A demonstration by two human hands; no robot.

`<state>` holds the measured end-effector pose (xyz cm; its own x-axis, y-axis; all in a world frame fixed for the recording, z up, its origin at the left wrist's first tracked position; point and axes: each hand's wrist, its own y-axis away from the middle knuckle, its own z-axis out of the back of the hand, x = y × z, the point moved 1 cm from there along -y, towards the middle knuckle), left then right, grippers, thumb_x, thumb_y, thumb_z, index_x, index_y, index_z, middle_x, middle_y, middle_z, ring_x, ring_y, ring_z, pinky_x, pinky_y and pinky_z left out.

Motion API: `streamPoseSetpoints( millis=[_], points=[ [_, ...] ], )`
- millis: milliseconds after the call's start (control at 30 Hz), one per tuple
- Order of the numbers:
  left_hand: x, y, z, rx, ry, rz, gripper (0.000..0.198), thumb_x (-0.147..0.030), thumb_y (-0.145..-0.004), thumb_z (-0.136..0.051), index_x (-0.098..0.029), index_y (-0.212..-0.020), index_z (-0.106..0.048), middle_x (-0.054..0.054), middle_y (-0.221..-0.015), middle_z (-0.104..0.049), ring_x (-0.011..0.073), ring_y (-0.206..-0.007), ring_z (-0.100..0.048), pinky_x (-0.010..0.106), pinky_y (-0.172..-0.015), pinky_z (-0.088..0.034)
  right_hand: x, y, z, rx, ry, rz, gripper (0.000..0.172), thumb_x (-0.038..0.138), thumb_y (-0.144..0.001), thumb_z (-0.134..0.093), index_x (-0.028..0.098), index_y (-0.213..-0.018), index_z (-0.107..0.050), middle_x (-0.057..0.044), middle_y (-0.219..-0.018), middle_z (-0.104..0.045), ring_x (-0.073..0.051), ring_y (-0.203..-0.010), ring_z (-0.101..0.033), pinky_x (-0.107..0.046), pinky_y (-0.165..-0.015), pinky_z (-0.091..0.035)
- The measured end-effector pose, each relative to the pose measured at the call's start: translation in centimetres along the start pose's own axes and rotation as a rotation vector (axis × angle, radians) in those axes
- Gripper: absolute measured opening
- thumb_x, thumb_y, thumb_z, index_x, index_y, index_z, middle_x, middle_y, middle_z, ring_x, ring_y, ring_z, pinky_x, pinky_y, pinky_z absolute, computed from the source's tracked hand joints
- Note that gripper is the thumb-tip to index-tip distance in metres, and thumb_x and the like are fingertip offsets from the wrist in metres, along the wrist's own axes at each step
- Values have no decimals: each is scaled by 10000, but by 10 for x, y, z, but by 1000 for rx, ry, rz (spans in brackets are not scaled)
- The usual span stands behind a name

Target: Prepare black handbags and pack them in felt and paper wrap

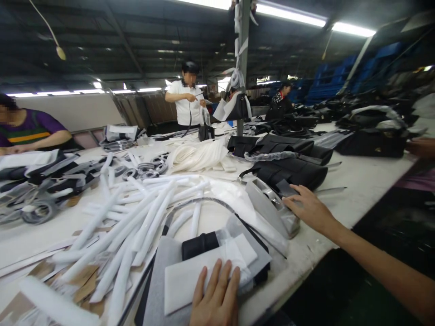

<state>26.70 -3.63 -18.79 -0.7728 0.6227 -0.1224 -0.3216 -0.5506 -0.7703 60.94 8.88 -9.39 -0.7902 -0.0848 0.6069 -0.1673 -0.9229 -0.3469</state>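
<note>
Nearest the camera, at six o'clock, our left hand (pixel 217 296) is lying palm down, its fingers slightly spread and curled around nothing, on a white foam pad (pixel 185 283). Under the pad, grey paper (pixel 158 267) is covering much of what we are taking to be a black bag (pixel 263 274), also at six o'clock on the table (pixel 369 181). Just beyond the pad, a black roll (pixel 200 246) is resting on the paper, and a dark strap (pixel 193 200) is arching above it. Toward four o'clock, well apart from the left, our right hand (pixel 307 210) is bringing its fingertips to the far side of a grey tape dispenser (pixel 260 199), just beside a small dark piece (pixel 286 188); whether they are pinching it, we cannot tell. White foam tubes (pixel 136 222) are lying in a heap at eight o'clock, and black bags (pixel 285 158) are lying at three.

We are judging the step in hand as steadying the padding while working at the dispenser. To our eye, the next move is calling for light left-hand pressure, so the layers are not slipping, and a sure right-hand fingertip grip.
</note>
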Motion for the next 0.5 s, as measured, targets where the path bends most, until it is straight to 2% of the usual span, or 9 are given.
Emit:
streamPoseSetpoints(
  millis=[67, 133, 200, 267, 333, 400, 500],
  points=[
    [1, 0, 0, -9, -7, -10, 338, -201, -994, -479, -227, -1244, -705, -2, -1285, -705, 205, -1188, -662, 370, -1267, -156, -7, -5, -4, 92, -52, -119, 420, 613, -776, -614, 224, -680, -741, -143, -1383, -606, -436, -1362, -450, -597, -1141, -317],
    [2, -1, -1, -23, -18, -24, 336, -193, -981, -489, -232, -1230, -712, -9, -1276, -710, 204, -1165, -676, 363, -1266, -159, -6, -5, -9, 183, -138, -226, 484, 656, -798, -574, 225, -732, -785, -128, -1421, -594, -426, -1269, -553, -574, -1023, -459],
    [3, -1, -2, -39, -34, -37, 348, -166, -960, -493, -235, -1216, -717, -14, -1262, -717, 201, -1142, -688, 361, -1266, -161, -2, -5, -12, 242, -242, -305, 555, 698, -819, -524, 222, -814, -810, -119, -1412, -610, -421, -1221, -595, -559, -939, -520],
    [4, -2, -3, -59, -52, -50, 373, -133, -932, -491, -242, -1206, -720, -21, -1246, -724, 195, -1114, -701, 358, -1266, -161, 3, -4, -10, 265, -352, -345, 608, 732, -818, -504, 211, -856, -815, -119, -1342, -663, -421, -1245, -581, -573, -979, -502],
    [5, -2, -3, -76, -65, -63, 396, -112, -906, -492, -248, -1198, -721, -29, -1228, -732, 189, -1089, -711, 356, -1267, -163, 8, -2, -2, 258, -458, -351, 621, 756, -799, -516, 212, -851, -811, -103, -1341, -667, -399, -1321, -527, -560, -1089, -432],
    [6, -3, -3, -77, -68, -74, 408, -102, -890, -492, -248, -1195, -721, -31, -1219, -736, 187, -1076, -715, 354, -1267, -162, 13, 2, 11, 235, -549, -339, 583, 759, -772, -557, 236, -840, -805, -62, -1412, -620, -355, -1391, -464, -503, -1165, -370],
    [6, -3, -2, -58, -62, -74, 432, -82, -873, -490, -245, -1200, -719, -29, -1228, -732, 189, -1083, -713, 351, -1268, -155, 22, 16, 36, 183, -656, -321, 498, 729, -781, -599, 275, -841, -796, -17, -1447, -592, -306, -1426, -428, -447, -1204, -332]
  ],
)
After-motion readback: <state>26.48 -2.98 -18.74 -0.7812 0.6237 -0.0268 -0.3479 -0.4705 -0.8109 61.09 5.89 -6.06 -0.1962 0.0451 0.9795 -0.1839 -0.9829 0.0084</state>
